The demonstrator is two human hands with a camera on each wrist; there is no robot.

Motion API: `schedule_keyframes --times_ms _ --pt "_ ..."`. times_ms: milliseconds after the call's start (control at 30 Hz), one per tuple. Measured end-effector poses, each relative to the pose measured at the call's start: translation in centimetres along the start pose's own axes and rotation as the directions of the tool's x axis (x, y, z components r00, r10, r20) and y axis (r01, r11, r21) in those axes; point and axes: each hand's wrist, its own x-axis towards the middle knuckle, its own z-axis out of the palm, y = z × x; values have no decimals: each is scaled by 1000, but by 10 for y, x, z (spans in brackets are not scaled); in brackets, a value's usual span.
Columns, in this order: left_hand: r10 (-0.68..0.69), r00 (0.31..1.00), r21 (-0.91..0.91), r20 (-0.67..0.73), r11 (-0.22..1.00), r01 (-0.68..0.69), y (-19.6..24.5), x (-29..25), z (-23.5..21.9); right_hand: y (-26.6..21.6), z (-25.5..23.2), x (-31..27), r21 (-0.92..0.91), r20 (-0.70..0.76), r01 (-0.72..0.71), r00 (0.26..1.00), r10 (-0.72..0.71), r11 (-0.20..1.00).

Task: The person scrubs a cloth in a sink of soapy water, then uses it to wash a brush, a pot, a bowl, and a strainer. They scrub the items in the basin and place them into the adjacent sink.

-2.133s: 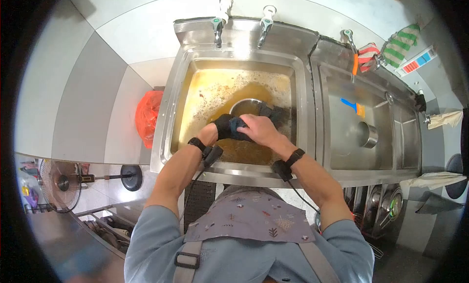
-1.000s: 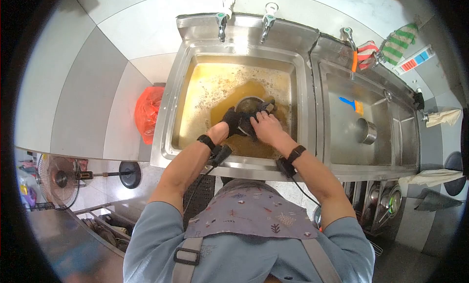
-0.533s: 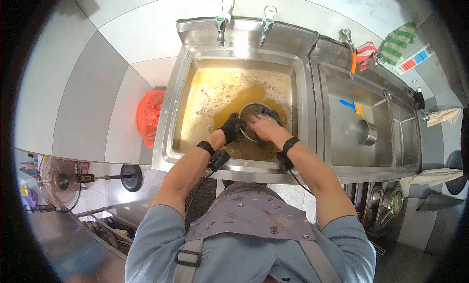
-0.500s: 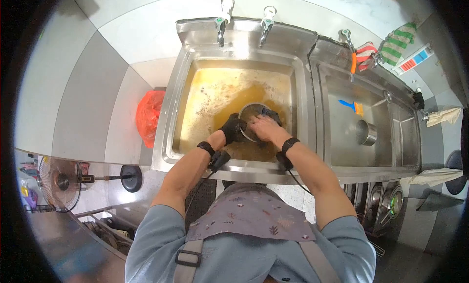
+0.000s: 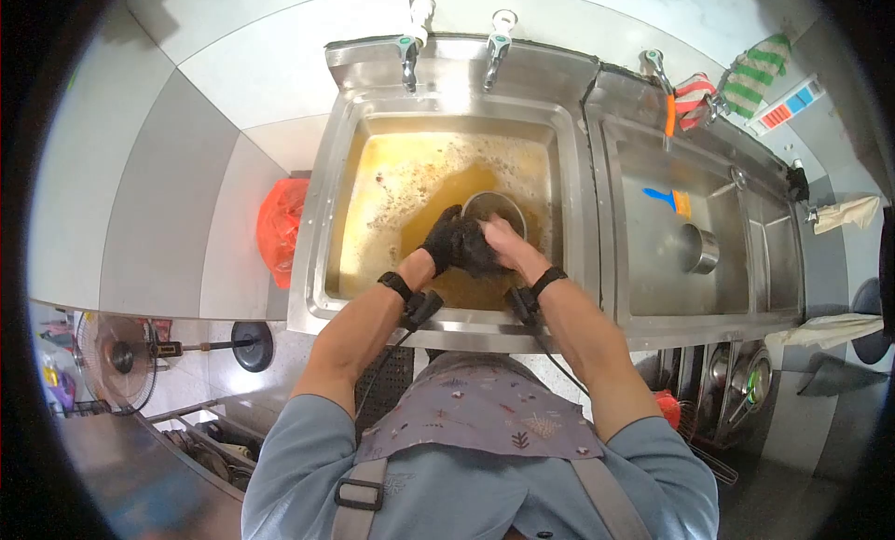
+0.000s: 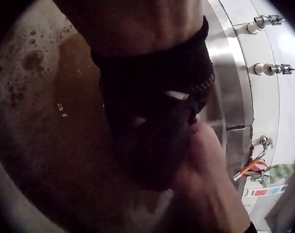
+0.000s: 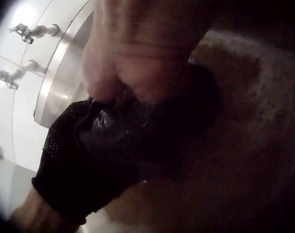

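Looking down from the head cam, both hands sit low in the steel sink [image 5: 317, 214] full of murky, foamy orange-brown water: the left hand [image 5: 446, 244] in a black knit glove and the bare right hand [image 5: 503, 244] are bunched together on a dark wet cloth [image 5: 475, 251], just near of a round shiny metal bowl [image 5: 494, 207]. Left wrist cam shows the glove's nubby weave curled around that cloth. Right wrist cam has the bare fingers [image 7: 106, 87] pinching the glossy, soaked cloth against the glove; no readable writing anywhere.
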Motion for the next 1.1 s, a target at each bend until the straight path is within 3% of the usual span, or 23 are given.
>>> schedule_keyframes --times_ms 67,100,133,200,233,267,300,367,400,467,533,567,600,633,667,700,733,800,833,900,933,1067,1100 --pt "255 948 113 189 953 -280 -5 3 -6 -23 18 -34 -57 35 -20 999 22 998" --pt "-17 998 36 54 999 15 26 -5 5 -31 23 -43 -120 72 -36 996 45 992" --pt "-303 951 -79 -56 951 298 52 -12 14 -30 20 -41 -119 71 -37 996 46 992" --pt "-357 932 -87 -60 932 352 78 -22 22 -28 11 -28 -789 152 182 983 -100 587" --pt "-409 910 -96 -65 911 402 84 -25 21 -23 8 -18 -788 152 182 983 -100 589" --pt "-411 909 -96 -66 909 405 78 -23 16 -18 5 -9 -915 237 263 964 -119 306" --pt "-414 910 -112 -31 906 408 74 -19 11 -13 1 -1 -946 322 323 940 -112 -9" --pt "-416 909 -128 4 902 413 61 -16 6 -27 2 -15 -940 313 298 947 -70 -169" --pt "-220 974 -5 47 975 220 55 -17 4 -35 5 -23 -905 299 274 954 -30 -325" --pt "-21 993 105 113 994 9 71 -24 18 -26 0 -17 -892 329 261 935 -134 -370" --pt "-313 940 -104 -138 948 301 97 -31 37 -14 -7 0 -877 360 242 904 -233 -415" --pt "-314 939 -105 -137 948 301 77 -27 27 -11 -8 11 -828 372 299 926 -66 -474" --pt "-149 987 139 -64 978 157 60 -22 17 -9 -9 20 -773 366 363 925 101 -520" --pt "-75 997 256 -7 964 74 57 -19 16 -13 -3 19 -773 366 362 925 100 -521" --pt "0 999 362 50 932 -18 54 -15 15 -16 2 16 -903 265 282 960 95 -323" --pt "-116 991 187 -68 974 127 49 -9 18 -20 4 11 -979 161 174 980 116 -109" --pt "-253 954 -9 -161 967 255 47 -8 24 -28 9 -6 -980 159 171 980 119 -106" --pt "-268 946 4 -183 962 273 47 -6 27 -53 26 -43 -872 75 88 996 -45 481" --pt "-286 936 17 -204 955 296 47 -7 26 -47 24 -38 -870 77 89 996 -44 485" --pt "-282 947 -3 -155 959 285 36 -2 17 -30 16 -27 -301 -58 -60 997 44 952" --pt "-271 957 -26 -105 963 270 32 0 13 -33 12 -24 -50 18 -187 982 188 981" --pt "-326 943 -224 69 916 333 76 -13 23 -20 1 -15 302 74 -124 992 106 945" --pt "-349 936 -186 38 918 350 84 -17 25 -30 2 -22 -314 20 10 1000 -4 949"
